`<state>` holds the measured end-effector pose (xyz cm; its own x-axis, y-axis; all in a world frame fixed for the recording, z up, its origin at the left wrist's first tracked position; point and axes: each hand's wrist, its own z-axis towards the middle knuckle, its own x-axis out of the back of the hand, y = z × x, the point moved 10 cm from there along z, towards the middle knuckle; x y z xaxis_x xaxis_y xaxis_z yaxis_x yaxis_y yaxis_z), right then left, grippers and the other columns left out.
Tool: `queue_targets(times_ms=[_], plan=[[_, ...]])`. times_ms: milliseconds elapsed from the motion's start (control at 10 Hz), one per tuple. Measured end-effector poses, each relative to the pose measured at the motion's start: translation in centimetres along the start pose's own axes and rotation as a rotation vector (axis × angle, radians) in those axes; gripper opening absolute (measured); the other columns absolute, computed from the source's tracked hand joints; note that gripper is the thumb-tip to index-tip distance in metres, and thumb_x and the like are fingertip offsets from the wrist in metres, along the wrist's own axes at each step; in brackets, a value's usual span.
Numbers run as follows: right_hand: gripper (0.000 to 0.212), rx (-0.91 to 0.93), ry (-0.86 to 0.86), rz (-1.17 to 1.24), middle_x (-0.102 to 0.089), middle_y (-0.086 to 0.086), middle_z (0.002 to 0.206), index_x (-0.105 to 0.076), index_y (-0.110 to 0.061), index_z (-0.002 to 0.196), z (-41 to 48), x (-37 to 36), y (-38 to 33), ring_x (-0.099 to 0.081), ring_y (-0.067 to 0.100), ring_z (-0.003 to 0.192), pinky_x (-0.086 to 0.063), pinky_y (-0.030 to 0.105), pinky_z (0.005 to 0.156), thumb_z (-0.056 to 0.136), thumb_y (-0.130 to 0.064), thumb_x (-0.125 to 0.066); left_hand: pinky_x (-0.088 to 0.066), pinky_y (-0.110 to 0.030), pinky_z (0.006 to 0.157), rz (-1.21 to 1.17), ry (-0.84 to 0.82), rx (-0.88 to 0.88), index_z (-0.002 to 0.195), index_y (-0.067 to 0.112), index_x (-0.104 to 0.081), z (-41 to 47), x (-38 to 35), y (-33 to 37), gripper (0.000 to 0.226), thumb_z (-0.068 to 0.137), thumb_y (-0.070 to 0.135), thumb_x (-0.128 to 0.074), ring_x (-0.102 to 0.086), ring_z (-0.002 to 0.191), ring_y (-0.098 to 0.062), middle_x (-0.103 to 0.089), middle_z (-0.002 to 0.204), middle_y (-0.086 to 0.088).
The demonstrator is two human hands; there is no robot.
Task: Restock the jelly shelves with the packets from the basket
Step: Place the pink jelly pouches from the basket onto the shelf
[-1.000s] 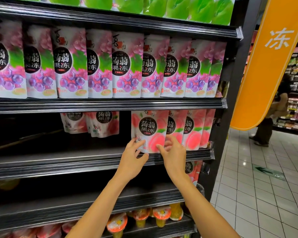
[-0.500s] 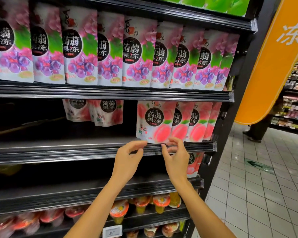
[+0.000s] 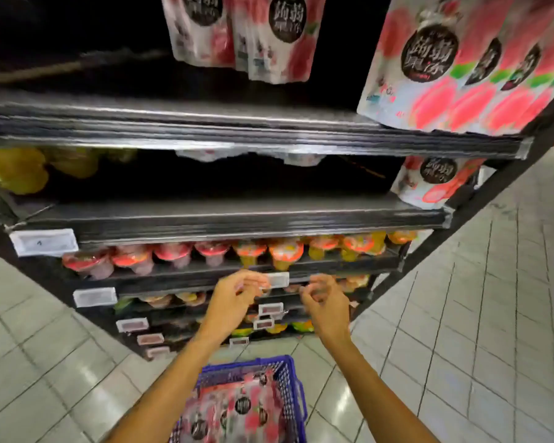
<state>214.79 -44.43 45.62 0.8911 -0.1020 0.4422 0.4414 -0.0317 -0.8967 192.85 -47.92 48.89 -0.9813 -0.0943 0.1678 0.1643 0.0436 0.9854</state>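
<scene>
Sitting in the blue basket (image 3: 290,375) on the floor, bottom centre of view, the pink jelly packets (image 3: 237,410) lie piled loosely, several of them. Both forearms reach out above the basket. Left hand (image 3: 234,302) and right hand (image 3: 325,306) hover in front of the low shelves, fingers loosely curled, gripping nothing. The frame is blurred, so finger detail is soft. The left hand's fingers overlap a white price tag (image 3: 277,279) in view; whether they touch it can't be told. Higher up, peach packets (image 3: 429,78) stand at the right end of a dark shelf (image 3: 205,126), with two more packets (image 3: 253,36) set further back to the left. One packet (image 3: 432,183) sits at the right end of the shelf below. Jelly cups (image 3: 285,251) fill the rows under that.

Step, my read: between placements, hands free for the next pickup. The next move calls for lowering a hand into the basket, pinching one packet by its top edge, and standing it upright in the gap left of the peach row.
</scene>
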Motion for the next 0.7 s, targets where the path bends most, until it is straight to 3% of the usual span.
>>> queue_targets(times_ms=[100, 200, 300, 400, 500, 600, 700], plan=[[0.012, -0.16, -0.137, 0.005, -0.061, -0.008, 0.068, -0.063, -0.013, 0.087, -4.5, -5.7, 6.3, -0.055, 0.005, 0.058, -0.049, 0.024, 0.057, 0.088, -0.001, -0.066, -0.048, -0.01, 0.063, -0.002, 0.006, 0.166, 0.09, 0.012, -0.069, -4.2, 2.0, -9.3, 0.03, 0.095, -0.01, -0.049, -0.067, 0.072, 0.002, -0.072, 0.087, 0.002], [0.019, -0.259, -0.252, -0.085, -0.057, 0.002, 0.057, -0.061, -0.004, 0.066, -8.1, -10.4, 11.7, -0.055, 0.016, 0.051, -0.05, 0.028, 0.053, 0.072, 0.007, -0.076, -0.049, -0.02, 0.067, -0.042, 0.057, 0.327, 0.092, -0.003, -0.068, -8.1, 4.1, -18.4, 0.025, 0.087, -0.02, -0.052, -0.063, 0.066, -0.001, -0.067, 0.082, -0.012], [0.023, -0.399, -0.364, -0.108, -0.054, -0.009, 0.051, -0.064, -0.022, 0.058, -11.0, -14.6, 17.9, -0.055, 0.005, 0.043, -0.047, 0.012, 0.049, 0.063, -0.004, -0.078, -0.046, -0.014, 0.064, 0.015, 0.101, 0.492, 0.09, -0.011, -0.067, -11.9, 5.3, -27.2, 0.025, 0.082, -0.028, -0.051, -0.061, 0.062, 0.007, -0.066, 0.07, -0.002], [0.02, -0.699, -0.451, -0.108, -0.059, -0.016, 0.08, -0.062, -0.027, 0.089, -14.8, -18.5, 26.3, -0.056, -0.021, 0.069, -0.044, 0.0, 0.059, 0.089, -0.007, -0.066, -0.043, -0.008, 0.054, 0.024, 0.144, 0.661, 0.098, -0.018, -0.064, -15.6, 5.3, -36.3, 0.022, 0.082, -0.028, -0.052, -0.056, 0.05, 0.008, -0.064, 0.056, 0.006], [0.025, -0.745, -0.506, -0.231, -0.055, -0.012, 0.085, -0.053, -0.036, 0.084, -16.4, -21.5, 33.8, -0.056, -0.018, 0.068, -0.044, 0.002, 0.062, 0.092, -0.014, -0.062, -0.044, -0.015, 0.053, 0.017, 0.19, 0.817, 0.099, -0.014, -0.064, -18.4, 4.3, -45.2, 0.014, 0.088, -0.017, -0.055, -0.054, 0.049, 0.002, -0.064, 0.057, 0.004], [0.034, -0.739, -0.594, -0.331, -0.058, -0.003, 0.085, -0.046, -0.039, 0.074, -17.4, -24.7, 40.9, -0.056, 0.006, 0.075, -0.05, 0.022, 0.077, 0.09, -0.015, -0.064, -0.049, -0.033, 0.073, 0.152, 0.174, 0.891, 0.1, -0.011, -0.067, -20.5, 3.1, -54.7, 0.016, 0.088, -0.001, -0.065, -0.056, 0.08, -0.015, -0.067, 0.082, -0.018], [0.015, -0.711, -0.59, -0.374, -0.066, 0.017, 0.103, -0.066, -0.016, 0.086, -17.9, -28.1, 48.2, -0.057, 0.021, 0.09, -0.048, 0.035, 0.085, 0.089, -0.002, -0.061, -0.047, -0.024, 0.067, 0.246, 0.084, 1.009, 0.107, 0.003, -0.068, -21.5, 1.4, -63.1, 0.023, 0.086, 0.003, -0.058, -0.064, 0.094, -0.024, -0.067, 0.1, -0.01]])
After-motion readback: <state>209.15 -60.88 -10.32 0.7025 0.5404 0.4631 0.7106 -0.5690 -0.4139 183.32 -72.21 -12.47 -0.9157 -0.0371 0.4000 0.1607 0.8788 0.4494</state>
